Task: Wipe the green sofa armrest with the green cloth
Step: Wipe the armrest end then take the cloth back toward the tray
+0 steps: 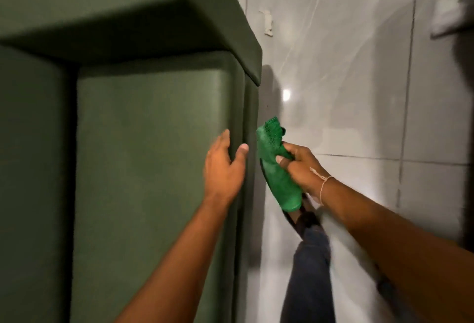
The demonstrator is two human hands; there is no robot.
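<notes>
The dark green sofa armrest (154, 143) fills the left and middle of the head view, its padded top running away from me. My left hand (223, 166) rests open on the armrest's right edge, fingers over the top and thumb down the outer side. Just right of that edge, my right hand (300, 166) is closed around a bright green cloth (274, 163). The bunched cloth hangs beside the armrest's outer side, and whether it touches the sofa is unclear. A thin string bracelet circles my right wrist.
A higher green sofa section (123, 22) rises beyond the armrest. Glossy grey floor tiles (359, 91) spread to the right. My jeans-clad leg (310, 266) and dark shoe stand close to the sofa's side. A blurred dark object (459, 7) sits at the top right.
</notes>
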